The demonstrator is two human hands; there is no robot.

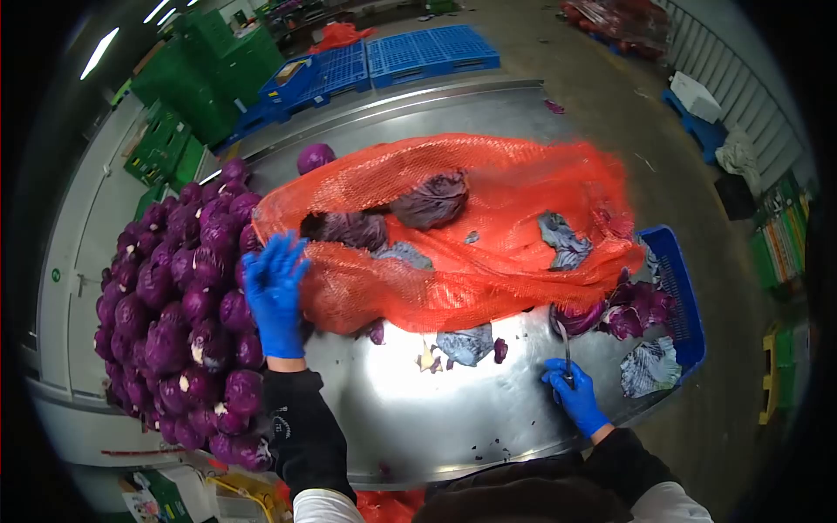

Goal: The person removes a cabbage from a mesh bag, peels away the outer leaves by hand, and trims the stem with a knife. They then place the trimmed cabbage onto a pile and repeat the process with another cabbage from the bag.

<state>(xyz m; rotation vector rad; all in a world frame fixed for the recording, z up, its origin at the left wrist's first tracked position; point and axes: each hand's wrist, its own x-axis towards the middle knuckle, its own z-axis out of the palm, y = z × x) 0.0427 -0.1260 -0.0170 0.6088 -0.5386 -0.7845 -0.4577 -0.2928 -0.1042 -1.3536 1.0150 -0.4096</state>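
Observation:
My left hand (275, 292), in a blue glove, is at the left end of a red mesh bag (488, 253) with its fingers spread. The bag lies sideways on the metal table, and dark red cabbages (432, 199) show inside it with some loose leaves (565, 242). My right hand (576, 397), also gloved in blue, grips a knife (567, 347) by its handle. Its narrow blade points away from me and overlaps a purple cabbage (580, 320) beside the bag's lower right edge.
A large heap of peeled red cabbages (179, 314) fills the left side of the metal table (410, 392). At the right stands a blue crate (689, 305) with leaves by it. One cabbage (316, 158) sits behind the bag. Blue pallets (432, 54) lie beyond the table.

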